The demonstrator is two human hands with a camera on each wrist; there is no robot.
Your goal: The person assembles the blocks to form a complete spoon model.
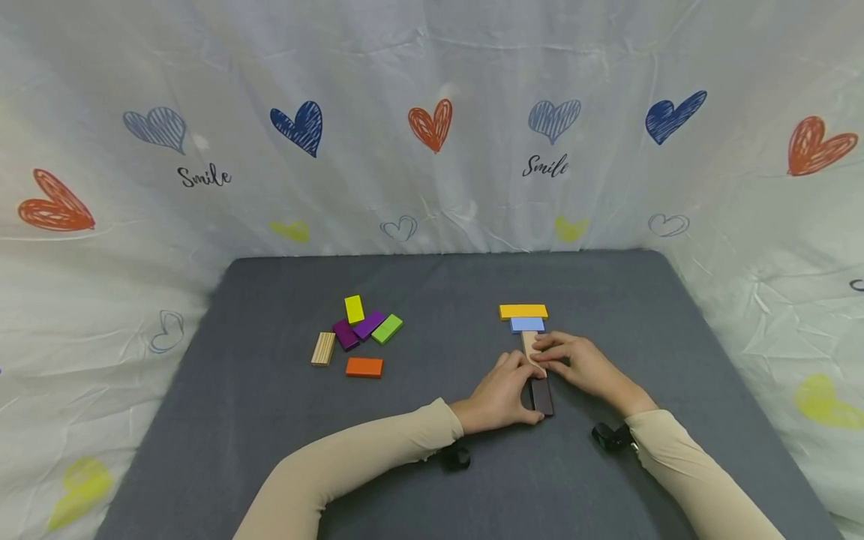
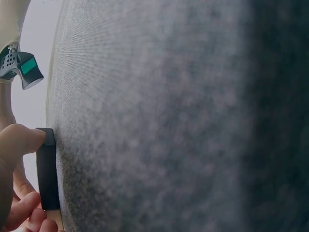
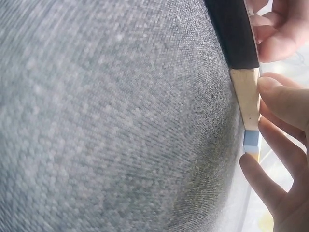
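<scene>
A natural wood block (image 1: 529, 345) and a black block (image 1: 542, 397) lie end to end on the grey table. My left hand (image 1: 498, 394) grips the black block lengthwise, thumb (image 2: 35, 140) at its near end and fingers at the end by the wood block. From the right, my right hand (image 1: 583, 365) touches the wood block with relaxed fingers; its thumb (image 3: 271, 86) rests along the block's side. A light blue block (image 1: 526, 325) lies crosswise at the wood block's far end, with a longer yellow-orange block (image 1: 523, 311) just beyond it.
To the left lie several loose blocks: a yellow one (image 1: 354, 309), two purple ones, a green one (image 1: 388, 329), an orange one (image 1: 364, 367) and a striped wooden piece (image 1: 323, 349). A white curtain (image 1: 405, 180) printed with hearts hangs behind the table.
</scene>
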